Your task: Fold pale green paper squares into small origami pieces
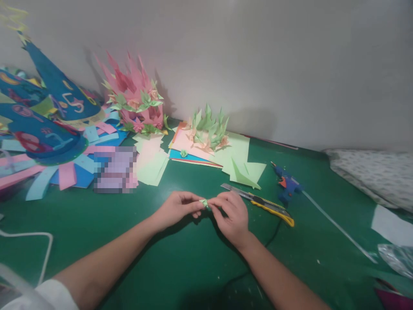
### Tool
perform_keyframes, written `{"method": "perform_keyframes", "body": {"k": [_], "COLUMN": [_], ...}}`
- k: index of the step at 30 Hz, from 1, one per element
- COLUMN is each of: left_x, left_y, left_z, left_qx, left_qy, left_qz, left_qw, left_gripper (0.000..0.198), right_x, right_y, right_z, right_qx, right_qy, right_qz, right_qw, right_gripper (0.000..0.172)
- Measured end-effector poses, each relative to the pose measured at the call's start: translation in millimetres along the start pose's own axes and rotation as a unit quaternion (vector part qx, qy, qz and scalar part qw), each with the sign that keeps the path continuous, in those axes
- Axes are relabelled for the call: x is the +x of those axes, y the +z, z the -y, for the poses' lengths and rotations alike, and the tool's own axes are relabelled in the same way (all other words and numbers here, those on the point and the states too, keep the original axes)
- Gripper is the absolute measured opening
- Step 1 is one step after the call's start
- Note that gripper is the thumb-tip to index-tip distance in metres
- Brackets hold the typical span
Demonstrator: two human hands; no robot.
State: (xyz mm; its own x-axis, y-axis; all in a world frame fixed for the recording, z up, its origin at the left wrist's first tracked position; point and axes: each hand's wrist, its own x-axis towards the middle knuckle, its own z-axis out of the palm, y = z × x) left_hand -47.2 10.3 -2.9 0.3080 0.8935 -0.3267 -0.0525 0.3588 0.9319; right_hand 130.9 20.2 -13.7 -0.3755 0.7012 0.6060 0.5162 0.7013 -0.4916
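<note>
A small folded piece of light green paper is pinched between my two hands above the green table. My left hand grips its left side between thumb and fingers. On the other side, my right hand has its fingertips closed on the paper. A yellow and black utility knife with its blade out lies just behind and right of my right hand. Light green paper pieces rest farther back, and a small green paper rosette sits on stacked coloured sheets.
Pink and green paper crowns and a smaller green crown stand near the wall. Blue cone hats with paper strips fill the left. A blue glue gun with a long glue stick lies right. Clear plastic is at the right edge.
</note>
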Motion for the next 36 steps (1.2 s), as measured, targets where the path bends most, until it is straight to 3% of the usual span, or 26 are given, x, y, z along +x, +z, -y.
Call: {"method": "perform_keyframes", "body": {"k": [3,8,13,16,23,30,36], "left_x": [-1,-1,1,1,1,2,-1], "left_y": [-1.2,-1.2,0.9,1.9,0.4,1.2,2.7], "left_z": [-1,-2,2,2,2,3,-1], "left_qx": [-0.007,0.015,-0.09,-0.11,-0.078,-0.071,-0.07], "left_qy": [-0.012,0.049,0.01,0.035,0.05,0.043,0.01], "left_qz": [0.008,-0.024,-0.04,-0.045,0.002,-0.014,-0.04], "left_qw": [1.0,0.998,0.995,0.992,0.996,0.996,0.997], "left_gripper": [0.03,0.024,0.027,0.023,0.027,0.029,0.031], "right_x": [1,6,6,6,10,9,7], "right_y": [0,4,6,7,7,6,2], "right_z": [0,1,2,4,2,1,7], "right_qx": [0.007,0.099,0.126,0.145,0.212,0.207,0.146], "right_qy": [0.014,0.131,0.156,0.174,0.228,0.207,0.133], "right_qz": [0.013,0.035,0.041,0.044,0.046,0.03,-0.001], "right_qw": [1.0,0.986,0.979,0.973,0.949,0.956,0.98], "right_gripper": [0.009,0.01,0.007,0.008,0.008,0.008,0.008]}}
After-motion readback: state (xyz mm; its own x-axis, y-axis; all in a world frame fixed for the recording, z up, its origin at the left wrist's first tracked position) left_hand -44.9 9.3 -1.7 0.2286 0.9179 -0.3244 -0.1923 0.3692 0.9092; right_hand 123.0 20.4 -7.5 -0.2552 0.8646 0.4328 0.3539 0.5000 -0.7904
